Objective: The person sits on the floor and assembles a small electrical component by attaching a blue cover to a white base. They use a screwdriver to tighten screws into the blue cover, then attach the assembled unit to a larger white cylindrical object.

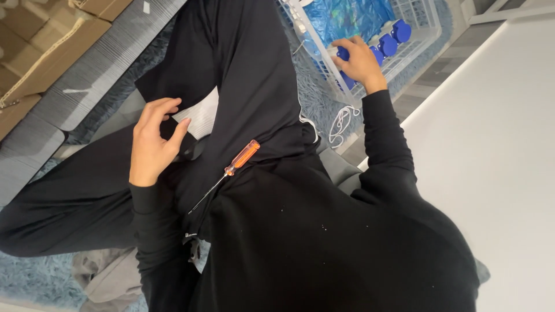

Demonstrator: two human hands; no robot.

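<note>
Blue plastic plug-shaped parts [388, 43] sit in a white wire basket [430, 29] right under the right hand [358, 60], fingers curled onto one at the near end, while the left hand [153, 141] hovers half-open, empty, left of an orange-handled screwdriver [228, 171] lying on the black-clothed lap.

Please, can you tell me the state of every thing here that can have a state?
left hand: empty, fingers curled, over the lap
right hand: reaching into the basket, on a blue plug
blue plug: in the basket, touched
white wire basket: on the rug, holding plugs
screwdriver: lying loose on the lap
</note>
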